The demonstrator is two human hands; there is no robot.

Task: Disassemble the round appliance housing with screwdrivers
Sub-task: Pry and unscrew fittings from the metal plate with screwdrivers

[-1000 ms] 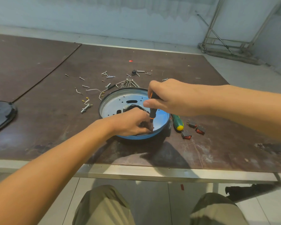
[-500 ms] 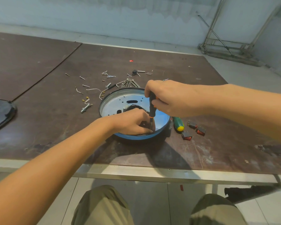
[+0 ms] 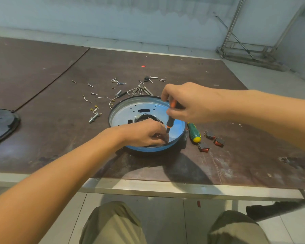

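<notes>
While the right hand [image 3: 188, 103] is clamped, fingers and thumb, round the handle of a black-and-orange screwdriver [image 3: 169, 123] and holds it close to upright, its tip points down into the near side of the round housing [image 3: 130, 106], just beside the left hand [image 3: 144, 132]. That left hand lies inside the housing with its fingers curled down at the tip. Whether they pinch a small part, steady the tool or only brace against the metal, I cannot tell, for the knuckles hide the spot. The step in hand appears to be the loosening of a fastener on the housing's inner floor, near its front rim. The next move probably calls for the tip to sit square in the screw head, with steady downward pressure while the handle turns, and for the left hand to keep the shell from spinning. The housing rests open side up on the brown worktop [image 3: 60, 138], near its front edge. A green screwdriver [image 3: 194, 132] lies just beside it on the right, with three red switches [image 3: 218, 142] beyond. Loose screws [image 3: 118, 82] and a bunch of hex keys [image 3: 139, 90] are scattered behind it, which suggests much is already out. A black round lid [image 3: 2, 124] sits well apart at the left.
</notes>
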